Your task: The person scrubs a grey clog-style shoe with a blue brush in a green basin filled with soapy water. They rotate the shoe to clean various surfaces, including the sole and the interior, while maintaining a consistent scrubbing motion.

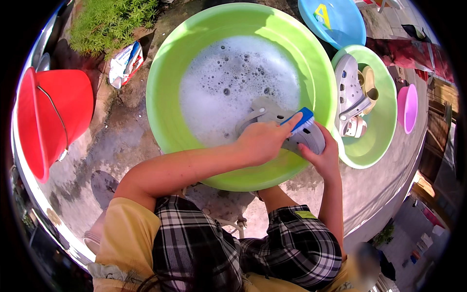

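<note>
My left hand [262,141] grips a blue scrub brush [302,119] and presses its bristles against a grey clog shoe [266,113]. My right hand [323,156] holds that clog from below at its near end. The clog lies partly in foamy water [228,82] inside a large light-green basin [160,97], at its near right side. Both forearms reach over the basin's near rim, and my knees in plaid shorts are just below it.
A smaller green basin [384,136] at the right holds a white clog [348,87] and beige shoes [369,82]. A blue basin [340,24] sits behind it, a pink scoop [407,107] further right. A red bucket [53,112], a crumpled packet [125,63] and a green plant [112,19] are at the left, on concrete ground.
</note>
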A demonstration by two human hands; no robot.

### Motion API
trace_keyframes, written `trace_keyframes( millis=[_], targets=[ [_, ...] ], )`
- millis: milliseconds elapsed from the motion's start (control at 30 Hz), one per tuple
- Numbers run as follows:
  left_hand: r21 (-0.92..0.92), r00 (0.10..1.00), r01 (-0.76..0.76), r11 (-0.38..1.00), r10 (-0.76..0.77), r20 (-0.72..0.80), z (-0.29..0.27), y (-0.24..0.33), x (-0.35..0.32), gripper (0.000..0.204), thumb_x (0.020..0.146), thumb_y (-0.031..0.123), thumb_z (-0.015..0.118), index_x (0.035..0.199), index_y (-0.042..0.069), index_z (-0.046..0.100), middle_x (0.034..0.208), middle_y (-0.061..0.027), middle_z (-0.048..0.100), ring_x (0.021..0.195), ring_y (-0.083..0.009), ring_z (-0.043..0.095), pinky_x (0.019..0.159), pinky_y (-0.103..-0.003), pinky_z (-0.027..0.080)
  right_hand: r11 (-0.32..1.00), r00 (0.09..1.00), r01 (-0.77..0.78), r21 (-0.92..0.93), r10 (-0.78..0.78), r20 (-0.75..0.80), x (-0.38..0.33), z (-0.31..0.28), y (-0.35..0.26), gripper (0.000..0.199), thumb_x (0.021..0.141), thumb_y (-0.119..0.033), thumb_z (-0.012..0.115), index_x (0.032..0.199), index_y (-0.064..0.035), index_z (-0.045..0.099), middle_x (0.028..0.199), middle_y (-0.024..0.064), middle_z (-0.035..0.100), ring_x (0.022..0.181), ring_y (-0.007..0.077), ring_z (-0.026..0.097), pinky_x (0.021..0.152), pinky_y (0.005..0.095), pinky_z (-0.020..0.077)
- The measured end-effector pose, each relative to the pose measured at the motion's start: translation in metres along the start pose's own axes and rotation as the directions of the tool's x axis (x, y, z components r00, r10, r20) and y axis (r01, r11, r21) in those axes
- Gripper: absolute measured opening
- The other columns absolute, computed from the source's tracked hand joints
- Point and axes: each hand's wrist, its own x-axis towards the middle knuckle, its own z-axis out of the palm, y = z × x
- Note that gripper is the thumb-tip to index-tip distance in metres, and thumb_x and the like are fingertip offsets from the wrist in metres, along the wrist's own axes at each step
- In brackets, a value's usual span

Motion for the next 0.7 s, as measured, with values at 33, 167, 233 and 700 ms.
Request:
trace_keyframes(
  millis=[33, 167, 233, 700],
  targets=[
    [0.015, 0.999, 0.037, 0.999, -0.037, 0.02, -0.003, -0.008, 0.0, 0.051, 0.09, 0.017, 0.046, 0.139, 0.01, 0.03, 0.075, -0.0207, 0.058, 0.061, -0.037, 0.057, 0.055, -0.046, 0.044, 1.0, 1.0, 0.01, 0.009, -0.011, 0.001, 0.0, 0.0, -0.002, 0.06, 0.063, -0.02, 0.074, 0.115, 0.0008, 0.054, 0.096, 0.015, 0.065, 0.088, 0.0221, 0.064, 0.079, 0.0329, 0.0492],
    [-0.004, 0.999, 0.047, 0.999, -0.047, 0.027, -0.008, -0.013, 0.006, 0.053, 0.09, 0.019, 0.047, 0.14, 0.016, 0.03, 0.068, -0.0196, 0.056, 0.058, -0.0361, 0.056, 0.053, -0.046, 0.043, 1.0, 1.0, 0.02, 0.005, -0.02, 0.011, 0.001, 0.003, 0.0, 0.059, 0.064, -0.019, 0.074, 0.115, 0.0004, 0.054, 0.097, 0.0142, 0.065, 0.088, 0.0217, 0.064, 0.079, 0.0324, 0.0489],
    [-0.05, 0.998, -0.064, 0.997, 0.065, 0.005, -0.006, 0.017, -0.006, 0.051, 0.091, 0.019, 0.046, 0.139, 0.015, 0.031, 0.07, -0.0203, 0.057, 0.06, -0.0357, 0.056, 0.056, -0.046, 0.043, 0.999, 0.999, -0.013, -0.052, 0.015, 0.046, -0.002, -0.004, 0.002, 0.058, 0.064, -0.019, 0.074, 0.115, 0.0003, 0.054, 0.097, 0.0139, 0.065, 0.089, 0.0211, 0.064, 0.079, 0.0322, 0.0488],
    [0.194, 0.984, 0.11, 0.975, -0.134, 0.115, -0.023, -0.036, 0.028, 0.049, 0.09, 0.018, 0.044, 0.138, 0.019, 0.034, 0.084, -0.0192, 0.061, 0.071, -0.036, 0.06, 0.061, -0.045, 0.046, 0.986, 0.997, -0.075, 0.149, 0.079, -0.02, 0.003, -0.006, -0.001, 0.063, 0.063, -0.019, 0.075, 0.117, 0.0042, 0.052, 0.102, 0.0126, 0.063, 0.093, 0.0187, 0.06, 0.082, 0.0312, 0.0472]
  ],
)
